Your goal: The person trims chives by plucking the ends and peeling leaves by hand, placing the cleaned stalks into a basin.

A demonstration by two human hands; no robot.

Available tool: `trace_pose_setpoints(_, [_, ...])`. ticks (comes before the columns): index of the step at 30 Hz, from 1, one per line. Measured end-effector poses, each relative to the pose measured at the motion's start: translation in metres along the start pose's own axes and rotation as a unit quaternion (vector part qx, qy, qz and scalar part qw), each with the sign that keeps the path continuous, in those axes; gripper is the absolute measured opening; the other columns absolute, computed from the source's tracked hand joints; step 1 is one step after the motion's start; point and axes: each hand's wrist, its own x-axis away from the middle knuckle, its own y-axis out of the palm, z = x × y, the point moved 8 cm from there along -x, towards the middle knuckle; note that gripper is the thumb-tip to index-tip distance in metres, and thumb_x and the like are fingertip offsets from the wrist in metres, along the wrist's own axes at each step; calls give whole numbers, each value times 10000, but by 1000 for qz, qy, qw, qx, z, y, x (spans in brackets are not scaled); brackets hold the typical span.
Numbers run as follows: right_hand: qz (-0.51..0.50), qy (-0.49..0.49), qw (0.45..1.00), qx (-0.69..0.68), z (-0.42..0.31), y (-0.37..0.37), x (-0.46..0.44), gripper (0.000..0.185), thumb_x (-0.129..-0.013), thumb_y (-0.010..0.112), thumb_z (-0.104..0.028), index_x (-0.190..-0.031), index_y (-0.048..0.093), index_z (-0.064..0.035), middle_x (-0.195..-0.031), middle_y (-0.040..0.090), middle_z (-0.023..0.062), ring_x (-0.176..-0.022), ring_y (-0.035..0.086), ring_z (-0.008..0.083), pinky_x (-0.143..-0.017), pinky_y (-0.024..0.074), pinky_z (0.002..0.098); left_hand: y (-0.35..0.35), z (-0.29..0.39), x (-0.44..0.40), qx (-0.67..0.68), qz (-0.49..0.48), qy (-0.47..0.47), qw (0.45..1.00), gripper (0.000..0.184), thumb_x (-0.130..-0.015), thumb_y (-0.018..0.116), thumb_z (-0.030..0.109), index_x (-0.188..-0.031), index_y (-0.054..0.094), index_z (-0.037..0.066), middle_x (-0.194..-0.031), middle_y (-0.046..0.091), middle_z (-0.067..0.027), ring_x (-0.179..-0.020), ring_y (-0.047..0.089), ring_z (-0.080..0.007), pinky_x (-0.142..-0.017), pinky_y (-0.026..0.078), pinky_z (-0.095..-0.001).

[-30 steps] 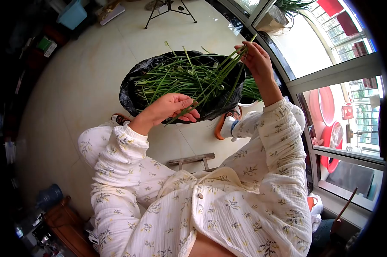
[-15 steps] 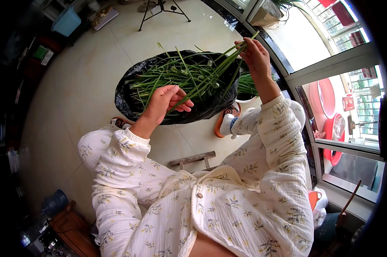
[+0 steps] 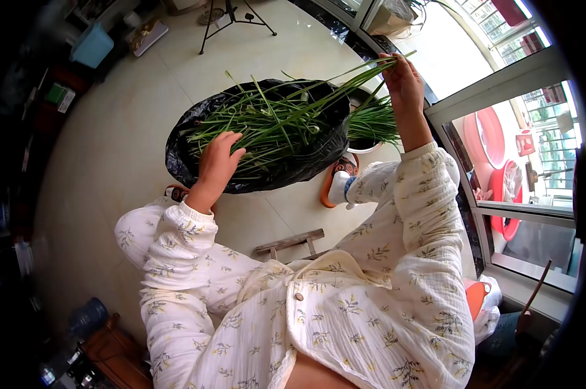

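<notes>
Green stalks heaped in a black bag
At the far right, the right hand pinches a few stalk ends; the left hand is over the bag's near left side (its grip, I cannot tell).

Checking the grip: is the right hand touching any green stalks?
Touching: the head view shows the right hand pinching green stalks near one end.

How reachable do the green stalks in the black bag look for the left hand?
Probably yes: the left hand is at the near left side of the black bag, whose mouth is open, and nothing visible stands between it and the green stalks.
</notes>
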Motion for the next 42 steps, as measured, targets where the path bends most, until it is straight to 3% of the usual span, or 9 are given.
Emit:
trace_pose_setpoints(2, [0, -1, 1000, -8, -1, 0, 0, 144, -935, 534, -152, -1009, 571, -34, -1002, 669, 184, -850, 662, 181, -721, 538, 261, -12, 39, 4, -152, 96, 161, 971, 95, -780, 676, 99, -823, 658, 17, -762, 645, -84, -658, 624, -263, -587, 487, -326])
trace_pose_setpoints(10, [-2, -3, 1000, 0, 4, 24, 3, 129, -933, 531, -150, -990, 558, -37, -974, 676, 172, -832, 663, 175, -697, 536, 259, 22, 109, 18, -70, 16, 223, 972, 232, -765, 713, 245, -870, 660, 45, -659, 556, -67, -540, 519, -257, -501, 400, -349])
trace_pose_setpoints(17, [-1, -2, 1000, 4, 4, 39, 3, 123, -935, 527, -148, -978, 547, -35, -960, 679, 169, -831, 665, 179, -697, 538, 260, 41, 90, 10, -36, 19, 227, 973, 145, -792, 678, 154, -861, 661, 28, -724, 632, -116, -595, 586, -286, -534, 444, -345])
trace_pose_setpoints(24, [81, -88, 992, -43, -30, 0, -9, 120, -951, 494, -121, -1015, 522, -24, -970, 671, 187, -858, 669, 211, -714, 564, 281, 31, 61, 5, 226, 5, 16, 974, 82, -869, 604, 54, -816, 640, 1, -578, 559, -1, -490, 475, -54, -461, 356, -207])
trace_pose_setpoints(28, [158, -216, 963, 38, -112, -48, -20, 121, -956, 484, -115, -1030, 503, -22, -927, 681, 176, -873, 671, 219, -745, 560, 283, 26, 31, 7, 194, -29, -49, 979, 114, -898, 594, 86, -871, 659, -3, -617, 572, 21, -477, 424, -18, -438, 326, -178])
trace_pose_setpoints(33, [140, -462, 801, 354, -177, -66, -28, 88, -913, 545, -66, -960, 612, -36, -928, 697, 79, -862, 656, 153, -754, 506, 281, 16, 14, 10, -75, -63, 16, 995, 534, -784, 677, 32, -1288, 503, 46, -733, 605, -50, -526, 506, -126, -520, 426, -262])
trace_pose_setpoints(36, [104, -451, 631, 622, -142, -55, -39, 139, -882, 591, -124, -993, 659, -74, -926, 683, 64, -822, 650, 213, -733, 498, 322, 14, 9, 8, -94, -69, -11, 993, 719, -749, 706, 27, -1391, 388, 85, -814, 614, -70, -550, 524, -170, -549, 445, -302])
trace_pose_setpoints(40, [-153, -327, 473, 804, 10, -84, -64, 96, -821, 585, -128, -897, 643, -123, -869, 590, 27, -897, 558, 206, -783, 416, 344, 10, 3, -1, -81, -48, 7, 996, 694, -758, 694, 7, -1384, 403, 78, -815, 610, -63, -576, 533, -152, -583, 454, -284])
trace_pose_setpoints(42, [-250, -247, 449, 822, 86, -117, -54, 104, -801, 564, -123, -871, 640, -137, -864, 576, 22, -916, 549, 201, -786, 410, 345, 5, 0, -8, -85, -29, 7, 996, 650, -769, 681, 0, -1365, 429, 67, -804, 615, -61, -593, 542, -151, -597, 461, -282])
